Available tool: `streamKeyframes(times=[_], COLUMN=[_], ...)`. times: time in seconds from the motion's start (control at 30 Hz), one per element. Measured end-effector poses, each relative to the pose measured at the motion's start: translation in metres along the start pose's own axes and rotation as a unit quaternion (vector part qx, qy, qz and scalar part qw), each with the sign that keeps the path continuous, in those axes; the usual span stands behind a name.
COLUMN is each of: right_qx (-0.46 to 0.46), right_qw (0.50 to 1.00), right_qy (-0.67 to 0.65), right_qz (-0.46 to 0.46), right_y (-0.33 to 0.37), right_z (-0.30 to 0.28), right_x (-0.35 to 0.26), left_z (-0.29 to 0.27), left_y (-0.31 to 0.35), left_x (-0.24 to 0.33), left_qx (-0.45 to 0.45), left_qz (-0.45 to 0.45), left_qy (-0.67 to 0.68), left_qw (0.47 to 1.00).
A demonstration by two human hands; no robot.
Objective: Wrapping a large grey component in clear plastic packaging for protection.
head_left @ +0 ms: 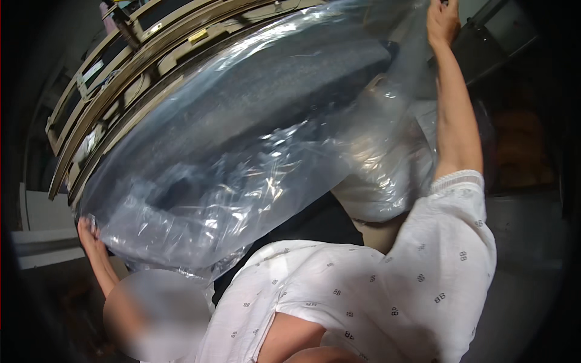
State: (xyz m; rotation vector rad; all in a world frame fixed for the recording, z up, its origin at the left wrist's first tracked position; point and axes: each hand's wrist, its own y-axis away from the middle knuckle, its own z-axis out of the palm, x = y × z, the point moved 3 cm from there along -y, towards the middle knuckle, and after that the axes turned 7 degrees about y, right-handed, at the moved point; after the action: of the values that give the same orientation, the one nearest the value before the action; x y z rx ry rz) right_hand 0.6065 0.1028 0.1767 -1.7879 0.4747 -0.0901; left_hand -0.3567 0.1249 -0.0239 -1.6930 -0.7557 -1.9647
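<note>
A large clear plastic bag [242,175] is spread wide in front of my body, wrinkled and shiny along its lower part. My left hand [89,233] grips its lower-left corner. Far up at the right, my right hand [445,23] is closed on the opposite end, with the arm stretched out. Grey-blue and dark shapes show through the film; I cannot tell whether they lie inside the bag or behind it.
A long table [115,115] with slatted edges runs across the back left, with a small yellow piece [198,37] on it. Shiny bundled plastic [387,181] lies by my right side. Behind my right arm stands a brownish-orange shape [523,148], dim in shadow.
</note>
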Motion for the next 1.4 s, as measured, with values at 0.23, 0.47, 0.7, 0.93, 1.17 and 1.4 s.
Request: streamKeyframes(times=[0.23,0.47,0.7,0.93,1.17,1.4], right_qx=[-0.468,-0.473,-0.429,-0.511,-0.573,-0.497], right_qw=[0.879,0.853,0.898,0.569,0.707,0.715], right_qy=[-0.056,-0.124,0.002,-0.543,-0.084,0.114], right_qz=[-0.075,-0.181,-0.1,0.347,0.406,0.478], right_y=[0.147,0.149,0.161,0.124,0.368,0.492], right_z=[0.096,0.125,0.157,0.134,0.115,0.08], right_x=[-0.064,-0.047,-0.018,0.037,0.198,0.172], left_z=[-0.159,-0.159,-0.074,0.217,0.242,0.255], left_y=[-0.088,-0.123,-0.115,0.153,0.149,0.167], left_x=[0.027,0.032,0.053,0.038,0.001,-0.002], left_qx=[0.116,0.12,0.147,-0.414,-0.307,-0.304], left_qz=[0.325,0.281,0.118,0.313,0.453,0.443], left_qy=[-0.528,-0.65,-0.805,-0.51,-0.501,-0.51], left_qw=[0.776,0.695,0.562,0.686,0.671,0.672])
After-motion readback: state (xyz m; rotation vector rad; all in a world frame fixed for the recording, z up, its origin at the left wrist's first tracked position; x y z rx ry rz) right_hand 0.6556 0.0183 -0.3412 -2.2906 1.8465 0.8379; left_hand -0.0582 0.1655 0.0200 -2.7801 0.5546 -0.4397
